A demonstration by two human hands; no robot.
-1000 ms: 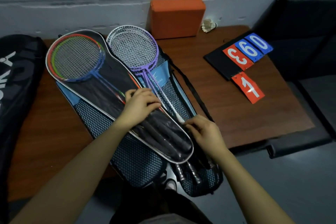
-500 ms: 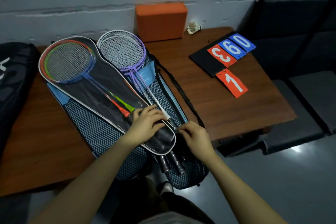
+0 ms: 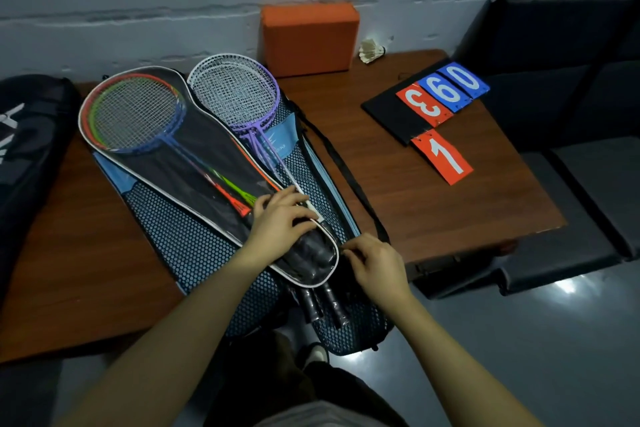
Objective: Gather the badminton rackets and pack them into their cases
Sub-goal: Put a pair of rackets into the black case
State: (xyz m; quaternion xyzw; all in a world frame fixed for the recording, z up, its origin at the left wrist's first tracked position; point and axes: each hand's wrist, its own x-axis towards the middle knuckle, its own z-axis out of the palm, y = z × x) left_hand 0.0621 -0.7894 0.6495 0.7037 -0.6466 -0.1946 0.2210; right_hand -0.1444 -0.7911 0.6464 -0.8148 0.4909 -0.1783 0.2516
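Black bag (image 3: 24, 149): lying at the far left edge of the wooden table (image 3: 433, 204), white lettering showing on its dark cloth.
Clear case (image 3: 194, 163): lying slantwise on top of the mesh case (image 3: 187, 239), its white-edged outline running from the upper left down to the rounded end near the hands.
Coloured rackets (image 3: 135, 113): sitting inside the clear case, heads at the upper left, red, green and blue frames overlapping, dark grips lying at the case's lower end.
Purple and white rackets (image 3: 235, 90): resting just beside the clear case on the open mesh case, heads pointing to the wall, their black grips sticking out below the clear case over the table's near edge.
Left hand (image 3: 280, 225): lying palm down on the clear case over the grips, fingers gently bent and spread, pressing rather than gripping.
Right hand (image 3: 377, 263): sitting at the lower right rim of the clear case, fingers curled inward at the rim; whether they are pinching anything, I cannot tell.
Orange block (image 3: 308, 38): standing against the wall.
Shuttlecock (image 3: 372, 50): lying just right of the block.
Score cards (image 3: 443, 104): lying on the table's right part, showing 3, 6, 0 and 1.
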